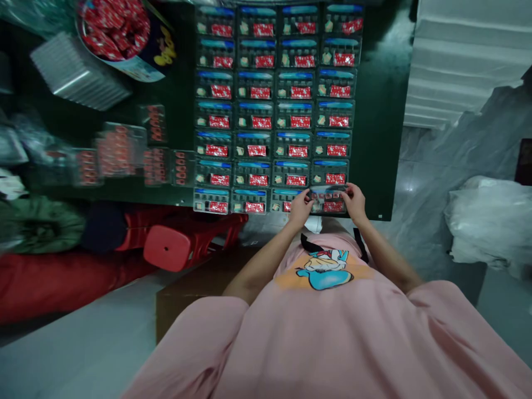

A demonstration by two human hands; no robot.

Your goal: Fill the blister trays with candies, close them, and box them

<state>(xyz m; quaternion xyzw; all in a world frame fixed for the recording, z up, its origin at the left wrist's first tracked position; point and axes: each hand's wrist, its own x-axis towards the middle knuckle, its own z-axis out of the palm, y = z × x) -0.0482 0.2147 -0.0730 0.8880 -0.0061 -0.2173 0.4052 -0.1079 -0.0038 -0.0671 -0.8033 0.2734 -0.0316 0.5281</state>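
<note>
Rows of clear plastic trays [249, 193] cover the middle of the dark green table, most showing a blue pen [253, 164], a red patterned packet [258, 179] and a small pale piece [241, 179]. At the near right corner, my left hand [300, 209] and my right hand [356, 203] pinch opposite ends of a small clear blister pack [326, 195] with reddish pieces. It lies across the upper part of the last tray, above that tray's red packet [333, 206]. Whether a pen lies under it is hidden.
Similar blister packs [155, 165] lie blurred on the left. Behind them are a stack of clear trays [78, 72] and a tub [155, 47] of red packets. Red stools [168, 247] stand below the table's left edge; white plastic bags [490, 219] lie on the floor at right.
</note>
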